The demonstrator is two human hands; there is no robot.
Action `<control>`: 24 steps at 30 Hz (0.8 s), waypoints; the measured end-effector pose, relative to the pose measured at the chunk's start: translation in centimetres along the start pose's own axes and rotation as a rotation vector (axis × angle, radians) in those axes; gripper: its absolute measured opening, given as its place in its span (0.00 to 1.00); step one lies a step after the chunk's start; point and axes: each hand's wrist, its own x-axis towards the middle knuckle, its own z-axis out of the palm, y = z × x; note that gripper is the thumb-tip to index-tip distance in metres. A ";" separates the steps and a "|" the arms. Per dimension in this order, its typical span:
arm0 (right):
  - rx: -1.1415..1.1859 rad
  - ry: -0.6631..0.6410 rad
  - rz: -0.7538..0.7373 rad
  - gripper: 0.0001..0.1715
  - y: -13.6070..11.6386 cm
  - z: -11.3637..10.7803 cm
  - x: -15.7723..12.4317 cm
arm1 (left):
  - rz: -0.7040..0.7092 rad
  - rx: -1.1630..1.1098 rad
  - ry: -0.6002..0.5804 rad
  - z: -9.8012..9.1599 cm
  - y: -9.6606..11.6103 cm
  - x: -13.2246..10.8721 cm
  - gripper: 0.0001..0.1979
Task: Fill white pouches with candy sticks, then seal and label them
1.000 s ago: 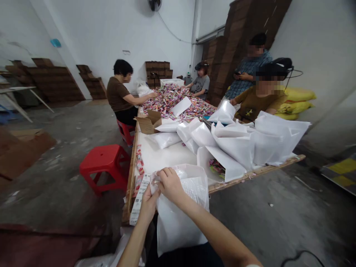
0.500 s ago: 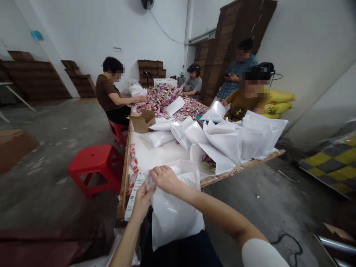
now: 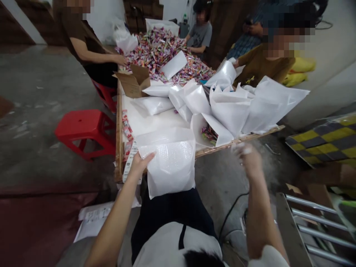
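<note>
A white padded mailer bag (image 3: 171, 167) hangs upright at the table's near edge, just above my lap. My left hand (image 3: 140, 165) is closed on its left side, with the thumb lying across the front. The bag's flap is up at the top. Out to the right, past the table edge, my right hand (image 3: 251, 161) is closed and smeared by motion. A small whitish piece (image 3: 240, 150), perhaps a thin strip, shows at its fingers; its kind is unclear. Close by on the table, an open white bag (image 3: 197, 129) lies tilted with colourful small packets (image 3: 210, 134) inside.
Several filled white bags (image 3: 230, 107) crowd the table's right side. An open cardboard box (image 3: 133, 83) and a heap of small packets (image 3: 164, 48) lie farther back. Co-workers sit around the table. A red stool (image 3: 80, 126) stands left; a metal roller rack (image 3: 319, 222) stands right.
My right hand has left the bag's top and swung far right with a whitish piece. My left hand still grips the bag, whose flap now stands spread. The view has tilted down.
</note>
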 end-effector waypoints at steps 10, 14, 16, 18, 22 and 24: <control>0.530 -0.464 -0.040 0.35 -9.3 11.6 -1.5 | 0.006 0.203 -0.019 0.0 1.0 0.2 0.35; 0.720 -0.532 -0.078 0.11 -10.2 13.4 2.3 | 0.023 0.185 0.001 -0.5 1.0 0.5 0.25; 0.714 -0.569 -0.096 0.12 -9.3 13.1 2.9 | 0.006 0.163 -0.092 -0.9 1.2 0.6 0.17; 0.669 -0.612 -0.169 0.15 -8.5 12.5 2.9 | -0.050 0.111 -0.201 -1.0 1.5 0.4 0.11; 0.444 -0.613 -0.369 0.18 -8.2 10.7 2.6 | -0.059 0.082 -0.227 -0.4 2.0 -0.3 0.05; 0.285 -0.596 -0.447 0.18 -8.5 9.2 2.4 | -0.023 0.103 -0.215 -0.1 1.9 -0.5 0.04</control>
